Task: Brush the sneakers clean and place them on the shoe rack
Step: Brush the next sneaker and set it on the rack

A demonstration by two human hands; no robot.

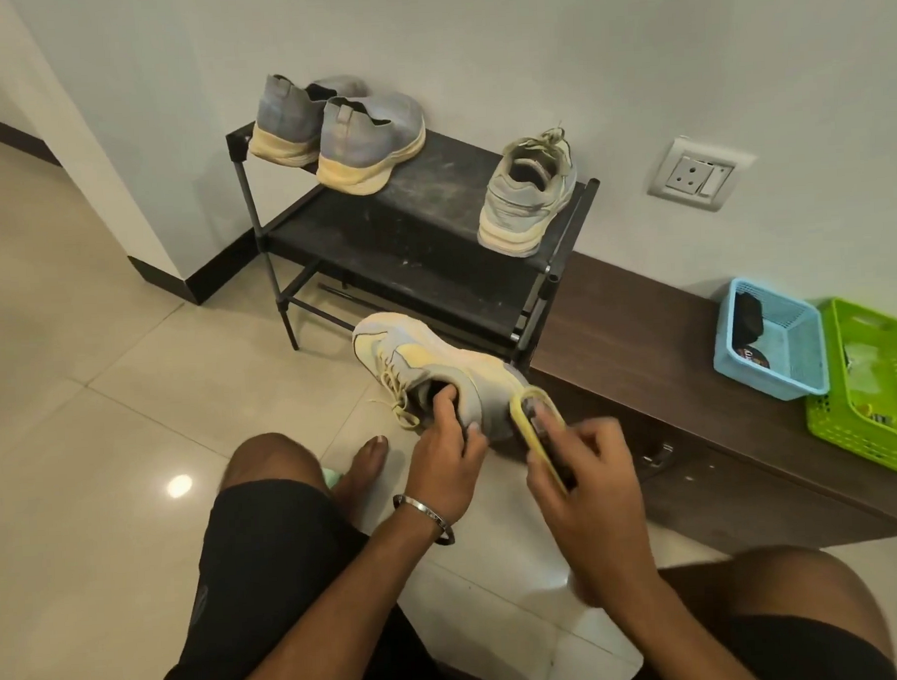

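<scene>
A pale grey and yellow sneaker (427,361) lies over the floor in front of the black shoe rack (431,227), toe pointing away. My left hand (449,458) grips it at the collar, fingers inside the opening. My right hand (592,493) holds a yellow brush (529,421) against the sneaker's heel. Its matching sneaker (525,197) stands on the rack's top shelf at the right. A pair of grey slip-on sneakers (345,131) sits at the shelf's left end.
A low dark wooden bench (658,361) runs along the wall right of the rack, carrying a blue basket (767,338) and a green basket (875,393). My knees and a bare foot (364,461) are on the glossy tile floor. A wall socket (699,174) is above the bench.
</scene>
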